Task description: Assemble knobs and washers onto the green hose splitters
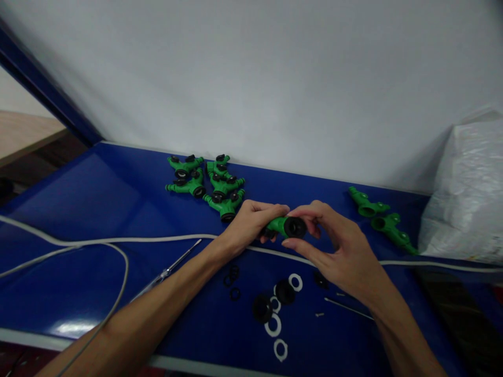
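Observation:
My left hand (251, 222) is closed around the body of a green Y-shaped hose splitter (279, 225). The splitter's black threaded collar (295, 227) points toward me and to the right. At that collar, my right hand (343, 254) has its thumb below and fingers above, pinching it. Beneath the hands lie loose black collars (262, 309), white ring washers (280, 350) and black O-rings (234, 294). A small black part (320, 280) and small screws (319, 314) lie near my right wrist.
Several green splitters with black valve handles (226, 186) stand grouped at the back left. Two green bodies (389, 228) lie right, beside a clear plastic bag (463, 199). A white cable (157, 239) crosses the blue table. A screwdriver (167, 272) and thin rod (348, 308) lie nearby.

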The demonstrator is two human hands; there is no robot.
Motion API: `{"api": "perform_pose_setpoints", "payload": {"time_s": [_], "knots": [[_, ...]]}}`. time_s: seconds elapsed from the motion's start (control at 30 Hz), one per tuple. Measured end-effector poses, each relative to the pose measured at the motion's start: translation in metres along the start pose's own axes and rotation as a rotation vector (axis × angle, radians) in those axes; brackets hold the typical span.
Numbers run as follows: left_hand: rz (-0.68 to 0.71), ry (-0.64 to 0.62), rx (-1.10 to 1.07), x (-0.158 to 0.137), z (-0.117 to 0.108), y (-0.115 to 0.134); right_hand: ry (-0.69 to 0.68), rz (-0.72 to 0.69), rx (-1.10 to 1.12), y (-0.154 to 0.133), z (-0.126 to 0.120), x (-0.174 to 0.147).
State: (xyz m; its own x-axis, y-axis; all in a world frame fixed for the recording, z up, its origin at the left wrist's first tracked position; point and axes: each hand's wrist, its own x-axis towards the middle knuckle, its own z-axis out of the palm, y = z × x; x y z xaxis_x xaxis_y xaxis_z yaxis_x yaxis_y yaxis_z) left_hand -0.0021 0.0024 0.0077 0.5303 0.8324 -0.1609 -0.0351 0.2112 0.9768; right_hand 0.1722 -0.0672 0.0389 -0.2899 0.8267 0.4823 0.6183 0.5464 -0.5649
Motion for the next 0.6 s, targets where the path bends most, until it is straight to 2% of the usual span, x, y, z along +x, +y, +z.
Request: {"api": "perform_pose_setpoints", "payload": {"time_s": [0.1, 0.2, 0.4, 0.6], "knots": [[-0.019, -0.033, 0.005, -0.001, 0.000, 0.002, -0.086, -0.036, 0.035, -0.001, -0.008, 0.002], [-0.026, -0.045, 0.013, -0.002, 0.000, 0.004, -0.103, -0.043, 0.051, 0.000, -0.010, 0.003], [-0.023, -0.018, 0.032, -0.002, 0.001, 0.002, -0.062, -0.022, 0.024, 0.002, -0.005, 0.001], [0.005, 0.042, 0.028, 0.000, 0.002, -0.001, 0.052, 0.012, -0.019, 0.001, 0.004, -0.002]]}}
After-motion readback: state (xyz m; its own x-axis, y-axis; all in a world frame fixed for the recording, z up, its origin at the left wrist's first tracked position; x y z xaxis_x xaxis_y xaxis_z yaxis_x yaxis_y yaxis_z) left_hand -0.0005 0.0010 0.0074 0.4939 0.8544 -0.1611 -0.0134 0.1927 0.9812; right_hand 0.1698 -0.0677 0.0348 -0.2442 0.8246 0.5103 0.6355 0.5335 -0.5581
